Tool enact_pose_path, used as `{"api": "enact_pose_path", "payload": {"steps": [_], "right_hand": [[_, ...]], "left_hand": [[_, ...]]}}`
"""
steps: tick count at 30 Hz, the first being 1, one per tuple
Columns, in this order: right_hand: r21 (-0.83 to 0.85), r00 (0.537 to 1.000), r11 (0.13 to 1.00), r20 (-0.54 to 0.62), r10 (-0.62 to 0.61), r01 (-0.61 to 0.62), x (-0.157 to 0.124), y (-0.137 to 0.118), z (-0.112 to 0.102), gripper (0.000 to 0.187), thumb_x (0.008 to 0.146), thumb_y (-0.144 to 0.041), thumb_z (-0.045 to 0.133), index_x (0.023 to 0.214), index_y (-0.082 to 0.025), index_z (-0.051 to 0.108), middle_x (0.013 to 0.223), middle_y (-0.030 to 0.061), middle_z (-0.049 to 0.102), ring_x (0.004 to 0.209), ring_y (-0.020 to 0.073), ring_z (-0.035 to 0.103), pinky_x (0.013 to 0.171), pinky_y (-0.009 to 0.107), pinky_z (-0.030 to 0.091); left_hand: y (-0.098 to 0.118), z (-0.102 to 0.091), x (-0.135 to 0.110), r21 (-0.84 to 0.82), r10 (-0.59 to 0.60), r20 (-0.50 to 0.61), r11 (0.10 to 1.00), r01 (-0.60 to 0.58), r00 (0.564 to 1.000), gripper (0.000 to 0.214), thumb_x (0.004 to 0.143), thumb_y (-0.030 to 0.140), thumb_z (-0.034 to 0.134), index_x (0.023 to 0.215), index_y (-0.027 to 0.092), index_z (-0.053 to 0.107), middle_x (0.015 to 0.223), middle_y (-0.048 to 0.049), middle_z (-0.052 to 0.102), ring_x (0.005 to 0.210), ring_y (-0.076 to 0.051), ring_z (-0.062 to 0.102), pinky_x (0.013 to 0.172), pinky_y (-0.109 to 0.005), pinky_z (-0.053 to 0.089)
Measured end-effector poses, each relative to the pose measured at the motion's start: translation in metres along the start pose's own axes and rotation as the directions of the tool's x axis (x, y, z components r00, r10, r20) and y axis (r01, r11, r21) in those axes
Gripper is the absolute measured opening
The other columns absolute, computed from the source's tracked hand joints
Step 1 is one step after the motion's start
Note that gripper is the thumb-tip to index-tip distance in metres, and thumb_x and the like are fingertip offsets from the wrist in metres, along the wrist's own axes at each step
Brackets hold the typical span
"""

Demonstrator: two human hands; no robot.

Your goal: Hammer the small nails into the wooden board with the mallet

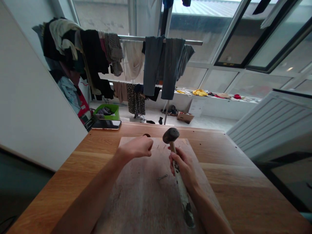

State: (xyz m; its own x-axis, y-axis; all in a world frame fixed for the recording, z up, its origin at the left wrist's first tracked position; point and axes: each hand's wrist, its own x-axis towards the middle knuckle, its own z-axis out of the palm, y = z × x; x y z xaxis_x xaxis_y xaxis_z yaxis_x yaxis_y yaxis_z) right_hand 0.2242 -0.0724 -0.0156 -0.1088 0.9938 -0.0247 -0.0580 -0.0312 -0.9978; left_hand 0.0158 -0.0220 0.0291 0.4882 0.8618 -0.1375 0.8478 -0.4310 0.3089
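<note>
My right hand [184, 164] is wrapped around the worn, paint-flecked handle of a hammer [171, 135], its dark head raised above the board. To the left, my left hand [137, 147] is closed in a pinch; a thin nail [152, 150] shows at its fingertips. Both hands are over a reddish-brown wooden board [143, 198]. Small nails [158, 146] stand in the board between the hands. A larger metal nail or screw [162, 177] lies nearer to me. Part of a dark round thing [146, 135] shows behind my left hand.
The board lies on a wooden table [234, 182]. A phone [106, 124] rests at its far left corner. Beyond the table are a green basket [114, 112], a cardboard box [185, 117] and clothes [153, 65] on a drying rack. A white panelled surface [275, 120] stands to the right.
</note>
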Motion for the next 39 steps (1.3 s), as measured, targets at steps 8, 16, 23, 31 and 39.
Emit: {"api": "enact_pose_path", "payload": {"steps": [8,16,23,31,39], "right_hand": [[-0.064,1.000,0.998,0.005,-0.009,0.010,-0.002,-0.007,0.002,0.036,0.081,-0.048,0.062,0.101,-0.017,0.064,0.059,-0.0067,0.052,0.036,0.0091,0.047,0.033,0.022,0.036],[-0.097,0.999,0.995,0.034,0.026,-0.023,-0.003,-0.008,0.003,0.040,0.080,-0.047,0.063,0.104,-0.015,0.061,0.056,-0.0071,0.051,0.037,0.0100,0.047,0.036,0.023,0.038],[-0.081,0.982,0.996,0.178,0.059,-0.045,-0.003,-0.002,0.005,0.053,0.080,-0.045,0.064,0.123,-0.014,0.056,0.054,-0.0091,0.048,0.039,0.0098,0.043,0.038,0.022,0.034],[-0.103,0.967,0.995,0.253,0.024,0.002,-0.004,-0.003,0.008,0.053,0.083,-0.047,0.063,0.125,-0.014,0.058,0.056,-0.0087,0.047,0.042,0.0091,0.043,0.041,0.023,0.033],[-0.118,0.971,0.993,0.238,0.034,-0.005,-0.005,-0.002,0.010,0.054,0.082,-0.047,0.065,0.124,-0.015,0.058,0.056,-0.0095,0.045,0.042,0.0086,0.042,0.042,0.022,0.034]], "left_hand": [[-0.032,0.015,0.011,-0.163,0.000,-0.128,0.986,-0.021,0.992,0.013,0.070,0.007,0.062,0.070,0.018,0.069,0.064,-0.0005,0.060,0.059,-0.014,0.051,0.057,-0.026,0.032],[-0.033,0.027,0.019,-0.340,0.096,-0.173,0.928,-0.151,0.980,0.011,0.071,0.008,0.060,0.075,0.015,0.068,0.071,-0.0001,0.062,0.065,-0.013,0.054,0.059,-0.023,0.036],[-0.051,0.042,0.025,-0.497,0.077,-0.159,0.855,-0.147,0.984,0.012,0.074,0.018,0.062,0.082,0.013,0.070,0.073,-0.0001,0.062,0.068,-0.013,0.055,0.062,-0.022,0.040],[-0.053,0.043,0.025,-0.543,0.083,-0.197,0.821,-0.179,0.977,0.015,0.076,0.021,0.065,0.084,0.013,0.073,0.079,-0.0018,0.064,0.072,-0.014,0.057,0.065,-0.022,0.042],[-0.055,0.046,0.027,-0.584,0.047,-0.196,0.797,-0.155,0.980,0.013,0.076,0.023,0.066,0.080,0.012,0.071,0.073,-0.0005,0.061,0.067,-0.012,0.054,0.062,-0.021,0.041]]}}
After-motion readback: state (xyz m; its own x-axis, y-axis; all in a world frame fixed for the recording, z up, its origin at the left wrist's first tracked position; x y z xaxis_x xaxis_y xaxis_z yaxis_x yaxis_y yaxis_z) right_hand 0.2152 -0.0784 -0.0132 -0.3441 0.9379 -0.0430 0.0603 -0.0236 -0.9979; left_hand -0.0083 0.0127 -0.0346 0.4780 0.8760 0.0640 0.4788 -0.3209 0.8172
